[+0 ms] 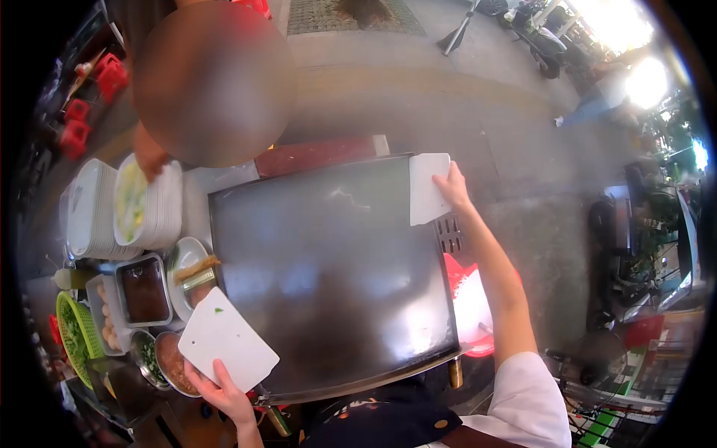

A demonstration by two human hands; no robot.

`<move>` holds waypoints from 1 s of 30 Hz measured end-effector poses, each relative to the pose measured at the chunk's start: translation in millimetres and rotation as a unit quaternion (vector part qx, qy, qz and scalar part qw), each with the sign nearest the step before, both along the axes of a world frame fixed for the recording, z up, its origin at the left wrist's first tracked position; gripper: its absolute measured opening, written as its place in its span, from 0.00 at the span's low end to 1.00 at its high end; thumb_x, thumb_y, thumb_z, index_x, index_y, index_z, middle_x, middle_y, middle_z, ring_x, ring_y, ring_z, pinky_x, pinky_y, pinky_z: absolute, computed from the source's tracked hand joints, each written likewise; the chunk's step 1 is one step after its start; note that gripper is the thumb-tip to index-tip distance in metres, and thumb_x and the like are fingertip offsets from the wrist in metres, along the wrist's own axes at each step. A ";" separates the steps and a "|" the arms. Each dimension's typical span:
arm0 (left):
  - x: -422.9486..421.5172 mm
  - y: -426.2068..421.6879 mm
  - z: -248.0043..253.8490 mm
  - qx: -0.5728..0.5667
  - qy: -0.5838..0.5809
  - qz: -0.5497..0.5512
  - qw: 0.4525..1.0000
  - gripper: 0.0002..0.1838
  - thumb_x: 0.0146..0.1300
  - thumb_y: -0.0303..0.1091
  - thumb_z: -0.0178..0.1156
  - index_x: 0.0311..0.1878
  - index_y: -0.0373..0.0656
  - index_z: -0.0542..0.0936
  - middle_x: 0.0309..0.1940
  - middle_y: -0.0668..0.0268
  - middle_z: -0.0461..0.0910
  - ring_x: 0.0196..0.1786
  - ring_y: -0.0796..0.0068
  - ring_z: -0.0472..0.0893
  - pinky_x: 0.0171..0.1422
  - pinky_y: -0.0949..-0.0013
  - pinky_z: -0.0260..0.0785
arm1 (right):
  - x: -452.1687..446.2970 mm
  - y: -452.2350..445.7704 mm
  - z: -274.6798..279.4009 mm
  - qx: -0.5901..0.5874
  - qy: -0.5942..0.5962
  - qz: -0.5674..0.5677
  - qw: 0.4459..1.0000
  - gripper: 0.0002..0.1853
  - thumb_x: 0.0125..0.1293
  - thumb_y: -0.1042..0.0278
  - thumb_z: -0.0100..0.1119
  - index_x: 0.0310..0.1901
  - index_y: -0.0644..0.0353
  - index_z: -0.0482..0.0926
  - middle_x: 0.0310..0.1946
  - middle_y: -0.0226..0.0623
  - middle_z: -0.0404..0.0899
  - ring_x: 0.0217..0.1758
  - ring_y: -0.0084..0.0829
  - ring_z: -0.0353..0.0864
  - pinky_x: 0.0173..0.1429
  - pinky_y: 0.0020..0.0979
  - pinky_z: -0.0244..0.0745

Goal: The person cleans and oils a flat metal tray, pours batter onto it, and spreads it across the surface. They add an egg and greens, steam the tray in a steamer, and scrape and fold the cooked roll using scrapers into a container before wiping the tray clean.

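Note:
A large flat black griddle with a shiny dark surface lies in front of me. My left hand is closed on a white plastic scraper at the griddle's front left corner. That scraper is a flat plate with small holes and a bit of green on it. Over the far right corner, my right hand grips another white plastic scraper, its fingers partly hidden behind the plate. Beside the left scraper are a bowl of reddish-brown filling and a brush resting on a white dish.
On the left stand stacked white trays, a container of dark sauce, eggs, a bowl of chopped greens and a green basket. Another person's hand reaches over yellow-green food in a tray. Red stools stand beyond.

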State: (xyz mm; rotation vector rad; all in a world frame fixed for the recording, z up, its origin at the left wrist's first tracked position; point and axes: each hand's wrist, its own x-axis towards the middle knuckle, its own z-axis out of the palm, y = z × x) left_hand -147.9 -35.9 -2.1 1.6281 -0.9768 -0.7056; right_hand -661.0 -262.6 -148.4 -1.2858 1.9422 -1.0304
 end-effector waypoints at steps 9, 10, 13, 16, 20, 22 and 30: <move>44.2 28.2 -1.7 0.010 -0.038 0.123 0.992 0.25 0.70 0.25 0.48 0.67 0.35 0.55 0.57 0.47 0.71 0.56 0.64 0.74 0.58 0.66 0.67 | 399.7 -43.5 -26.5 -0.055 -0.039 0.077 0.995 0.16 0.60 0.75 0.55 0.47 0.69 0.63 0.32 0.65 0.78 0.41 0.65 0.78 0.45 0.51 0.72; 55.1 38.3 0.8 0.010 -0.022 0.136 0.990 0.25 0.70 0.25 0.48 0.68 0.35 0.55 0.56 0.47 0.72 0.56 0.64 0.75 0.58 0.66 0.68 | 427.6 -55.9 -27.7 -0.037 -0.032 0.119 0.992 0.17 0.59 0.74 0.55 0.47 0.68 0.62 0.33 0.66 0.77 0.42 0.66 0.77 0.47 0.53 0.72; 91.1 70.7 0.4 0.006 0.031 0.201 0.979 0.25 0.71 0.26 0.47 0.69 0.38 0.55 0.58 0.49 0.71 0.54 0.65 0.76 0.55 0.67 0.70 | 419.7 -121.4 -7.1 -0.011 0.179 0.387 0.904 0.20 0.54 0.73 0.56 0.49 0.67 0.66 0.36 0.60 0.79 0.45 0.60 0.79 0.50 0.52 0.74; 109.8 75.9 -5.7 0.012 0.114 0.190 0.975 0.24 0.70 0.25 0.49 0.67 0.38 0.56 0.57 0.53 0.72 0.55 0.68 0.75 0.59 0.67 0.67 | 424.2 -143.2 59.0 -0.005 0.401 0.416 0.816 0.15 0.56 0.74 0.56 0.47 0.61 0.73 0.34 0.50 0.81 0.40 0.51 0.82 0.43 0.48 0.76; 114.9 37.8 -15.0 0.044 0.222 0.025 0.974 0.20 0.64 0.24 0.55 0.59 0.35 0.65 0.50 0.62 0.74 0.52 0.76 0.73 0.59 0.72 0.64 | 427.1 -148.3 58.8 -0.031 0.342 0.453 0.823 0.19 0.58 0.66 0.61 0.51 0.60 0.73 0.35 0.48 0.82 0.40 0.51 0.81 0.45 0.47 0.76; 105.2 15.4 -26.8 0.075 0.312 -0.046 0.946 0.16 0.65 0.24 0.56 0.56 0.32 0.71 0.47 0.64 0.78 0.49 0.79 0.76 0.55 0.74 0.67 | 417.6 -126.7 46.0 -0.007 0.296 0.539 0.789 0.20 0.58 0.66 0.61 0.52 0.61 0.73 0.36 0.48 0.82 0.42 0.52 0.81 0.46 0.47 0.75; 45.9 -56.4 -118.0 0.060 0.572 0.028 0.817 0.20 0.67 0.27 0.56 0.60 0.32 0.71 0.54 0.59 0.77 0.56 0.70 0.77 0.61 0.67 0.68 | 364.3 -102.2 45.3 -0.038 0.335 0.410 0.848 0.14 0.58 0.69 0.59 0.47 0.60 0.75 0.30 0.49 0.82 0.36 0.53 0.81 0.39 0.48 0.75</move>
